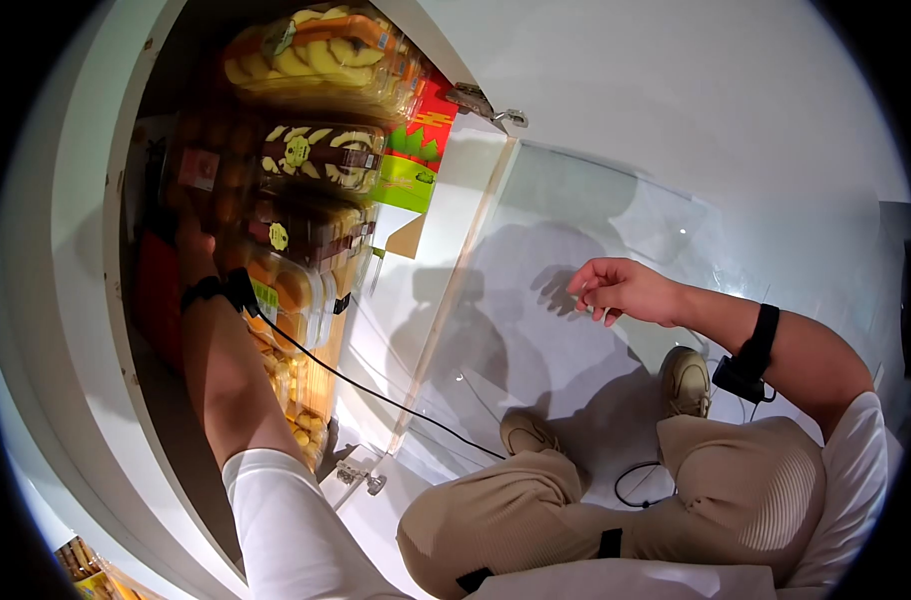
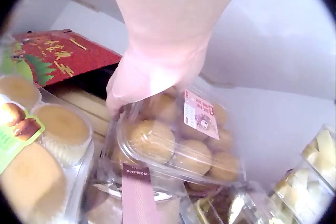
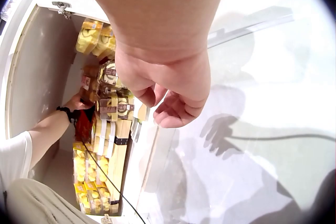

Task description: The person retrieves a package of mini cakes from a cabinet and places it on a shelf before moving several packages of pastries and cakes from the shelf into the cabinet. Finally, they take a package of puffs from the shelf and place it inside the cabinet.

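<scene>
Inside the cabinet, my left hand (image 1: 193,238) grips one end of a clear plastic box of round brown buns (image 2: 152,140) with a pink-and-white label. The thumb lies along the box's edge in the left wrist view; most of the other fingers are hidden. Under and beside that box are other packs, among them a tub of pale cupcakes (image 2: 62,129) and a pack with a pink paper band (image 2: 137,192). Out over the floor, my right hand (image 1: 626,288) hangs with loosely curled fingers and holds nothing.
A tall clear pack of yellow-cream cakes (image 1: 321,60) stands at the cabinet's far end. Nearby are a chocolate-striped cake box (image 1: 321,155) and a red-and-green carton (image 1: 413,165). Metal hinges (image 1: 361,478) stick out along the opening. A black cable (image 1: 376,397) runs from the left wrist.
</scene>
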`<state>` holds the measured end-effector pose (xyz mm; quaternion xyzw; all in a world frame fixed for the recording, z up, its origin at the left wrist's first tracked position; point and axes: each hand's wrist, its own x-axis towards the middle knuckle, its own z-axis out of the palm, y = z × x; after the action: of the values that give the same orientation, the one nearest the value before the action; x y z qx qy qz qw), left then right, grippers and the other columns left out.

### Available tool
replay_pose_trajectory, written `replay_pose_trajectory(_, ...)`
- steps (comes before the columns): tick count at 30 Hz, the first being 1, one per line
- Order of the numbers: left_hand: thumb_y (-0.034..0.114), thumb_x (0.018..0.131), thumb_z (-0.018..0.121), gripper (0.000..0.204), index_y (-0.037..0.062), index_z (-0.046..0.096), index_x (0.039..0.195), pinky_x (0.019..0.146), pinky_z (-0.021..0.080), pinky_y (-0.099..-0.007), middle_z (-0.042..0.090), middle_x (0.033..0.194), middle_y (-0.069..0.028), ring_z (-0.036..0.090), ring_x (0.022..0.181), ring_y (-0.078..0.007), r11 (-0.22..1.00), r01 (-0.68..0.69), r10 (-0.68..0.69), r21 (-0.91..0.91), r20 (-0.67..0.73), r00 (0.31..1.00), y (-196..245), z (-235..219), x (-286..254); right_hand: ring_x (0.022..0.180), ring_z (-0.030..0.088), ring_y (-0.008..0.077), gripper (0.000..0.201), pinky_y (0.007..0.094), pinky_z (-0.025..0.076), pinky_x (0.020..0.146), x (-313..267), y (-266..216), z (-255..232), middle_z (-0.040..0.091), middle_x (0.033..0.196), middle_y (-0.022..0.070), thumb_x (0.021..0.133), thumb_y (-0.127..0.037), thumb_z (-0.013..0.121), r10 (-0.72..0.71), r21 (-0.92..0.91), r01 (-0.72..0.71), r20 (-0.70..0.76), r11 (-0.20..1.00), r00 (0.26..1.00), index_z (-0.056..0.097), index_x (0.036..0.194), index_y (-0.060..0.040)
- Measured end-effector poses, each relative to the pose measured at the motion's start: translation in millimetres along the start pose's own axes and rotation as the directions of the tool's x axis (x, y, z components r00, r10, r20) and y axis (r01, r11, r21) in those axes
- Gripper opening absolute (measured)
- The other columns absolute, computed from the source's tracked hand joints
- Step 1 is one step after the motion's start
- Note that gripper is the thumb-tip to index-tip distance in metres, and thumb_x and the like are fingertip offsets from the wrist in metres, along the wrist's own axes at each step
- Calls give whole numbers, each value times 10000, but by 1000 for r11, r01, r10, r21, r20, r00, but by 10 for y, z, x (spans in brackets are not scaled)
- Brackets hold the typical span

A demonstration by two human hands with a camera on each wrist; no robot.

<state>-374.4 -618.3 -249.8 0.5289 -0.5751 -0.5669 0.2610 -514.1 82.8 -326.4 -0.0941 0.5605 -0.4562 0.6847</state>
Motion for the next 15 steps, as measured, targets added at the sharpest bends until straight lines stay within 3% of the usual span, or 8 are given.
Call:
replay_pose_trajectory(3,530,912,580,743,-2,400,1398,964,451,-331,500,1370,-118,508,1219,-253,998,-60,59,-24,-35,998,53,46,-75,843,582,113,260,284,494,739,0,9,-19,614,1001,28,887,-120,520,8,-2,-8,0,1000,1000,573,1139,-85)
replay_pose_trajectory(7,447,952,554,561,48,483,1340,904,477,-334,564,1269,-77,564,1107,-226,988,-138,138,-63,6,990,262,356,-727,837,582,112,264,283,495,735,-20,23,-26,613,992,27,897,-139,540,13,7,-13,4,1000,1000,565,1153,-82)
replay_pose_trajectory(9,399,974,534,460,79,524,1304,884,480,-327,591,1215,-40,588,1046,-200,985,-146,149,-96,28,988,275,392,-962,821,582,110,215,277,490,714,-32,-17,0,621,966,33,888,-151,600,19,14,-19,-28,1000,999,581,1081,-56)
replay_pose_trajectory(10,372,974,536,442,69,531,1296,909,465,-323,588,1214,-44,579,1063,-200,983,-181,181,-14,6,984,243,372,-1121,821,582,110,215,277,490,714,-33,-29,-3,621,966,33,888,-151,600,22,5,-21,-19,1000,1000,581,1081,-56)
replay_pose_trajectory(12,345,974,539,424,60,537,1287,934,451,-319,585,1212,-49,570,1080,-199,976,-210,212,63,-26,977,130,313,-1410,740,578,98,136,260,484,671,-36,-43,-18,642,855,26,871,-164,678,-32,-119,24,-62,993,998,597,897,-57)
replay_pose_trajectory(14,301,980,522,465,14,494,1345,998,392,-344,556,1308,-86,526,1167,-240,891,-397,342,219,250,906,-49,215,-1685,709,571,98,169,259,480,652,-23,3,-53,641,809,29,864,-184,698,-63,-123,56,-50,991,997,588,832,-60)
replay_pose_trajectory(15,323,975,526,501,11,476,1365,1039,340,-344,531,1345,-88,490,1210,-230,937,-303,270,174,191,944,-56,419,-2218,677,564,98,218,259,477,633,-20,-16,-73,640,762,32,858,-203,719,-99,-119,93,-45,989,994,579,768,-62)
